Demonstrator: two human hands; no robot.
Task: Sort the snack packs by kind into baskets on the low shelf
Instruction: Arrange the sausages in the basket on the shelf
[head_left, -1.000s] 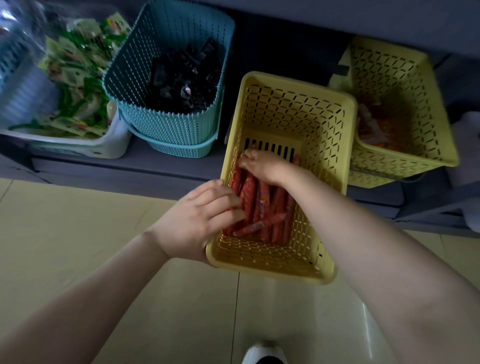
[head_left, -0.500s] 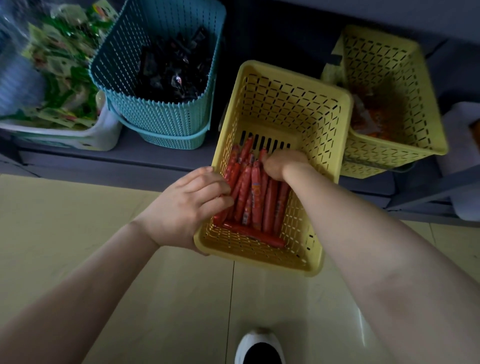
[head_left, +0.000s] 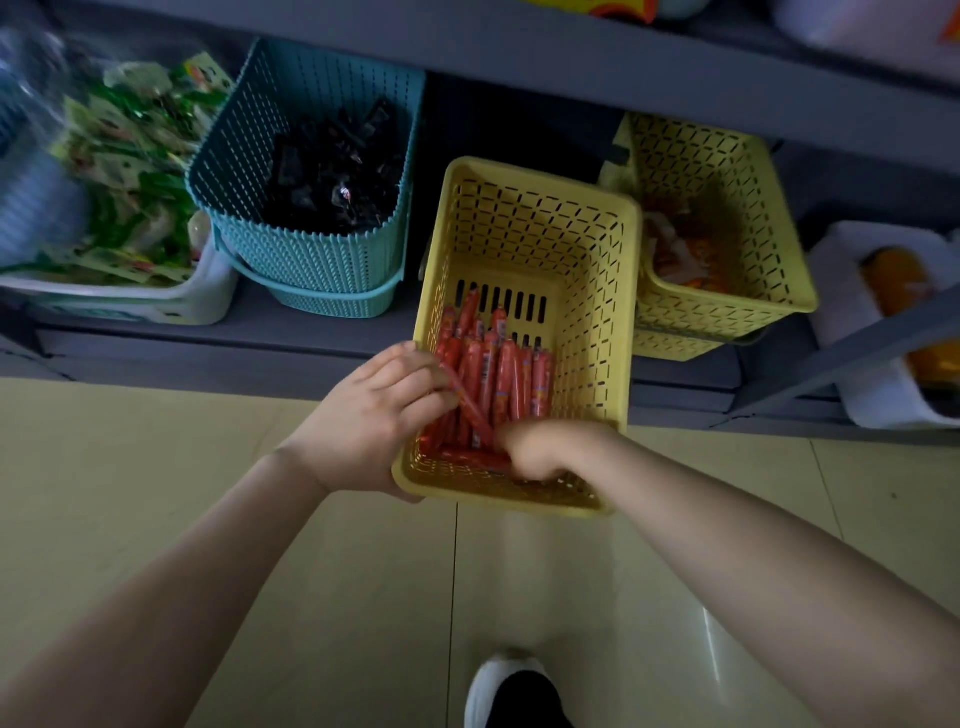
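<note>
A yellow perforated basket (head_left: 597, 332) juts off the low grey shelf (head_left: 291, 338) over the floor. Several red sausage sticks (head_left: 498, 374) lie lengthwise in its bottom. My left hand (head_left: 379, 415) grips the basket's near-left rim, fingers curled over the edge. My right hand (head_left: 545, 449) is down inside at the near end, fingers curled round one red stick (head_left: 467, 402) that slants across the others. Its fingertips are hidden.
On the shelf stand a white bin of green packs (head_left: 119, 197), a teal basket of black packs (head_left: 322, 171), a second yellow basket with orange-and-white packs (head_left: 727, 218), and a white container (head_left: 883, 322) at the right. An upper shelf (head_left: 623, 62) overhangs. My shoe (head_left: 519, 691) is on the tiled floor.
My right hand has drawn back from the middle of the sausage pile to the basket's near end and taken hold of one stick. The left hand keeps its grip on the rim.
</note>
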